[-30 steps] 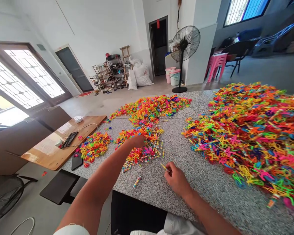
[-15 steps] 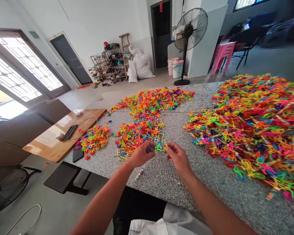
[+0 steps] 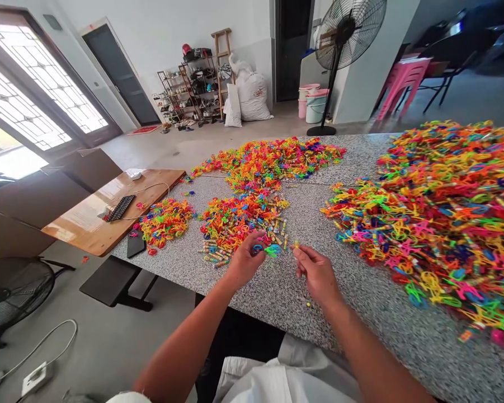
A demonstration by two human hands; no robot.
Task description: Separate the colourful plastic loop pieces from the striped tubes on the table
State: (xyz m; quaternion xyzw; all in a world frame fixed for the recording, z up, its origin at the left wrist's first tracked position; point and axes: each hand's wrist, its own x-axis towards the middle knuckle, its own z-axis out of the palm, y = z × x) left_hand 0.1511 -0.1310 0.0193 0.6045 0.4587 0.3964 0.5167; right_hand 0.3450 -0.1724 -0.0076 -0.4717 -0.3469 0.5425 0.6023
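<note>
My left hand (image 3: 245, 262) is closed in a pinch on blue and green plastic shapes (image 3: 272, 250), which stick out past the fingertips toward the right. To its right, my right hand (image 3: 316, 277) pinches a small yellow-tipped piece (image 3: 296, 244), probably one of the short printed tubes; most of it is hidden by the fingers. The two hands are apart, above the speckled tabletop (image 3: 272, 305). Just beyond them lies a pile of colourful plastic shapes (image 3: 235, 218). Short printed tubes (image 3: 216, 258) lie at that pile's near edge, and others (image 3: 285, 240) stand out between the hands.
A much larger heap of mixed shapes and tubes (image 3: 448, 212) covers the table's right side. Further piles lie at the back (image 3: 272, 159) and left (image 3: 168, 221). A tiny yellow bead (image 3: 309, 304) rests near my right wrist. A wooden board (image 3: 84, 218) with a keyboard (image 3: 121, 208) stands left.
My right hand has moved right, away from my left hand, and the gap between them is wider. The loose tube near my left wrist no longer shows. The view has tilted down slightly.
</note>
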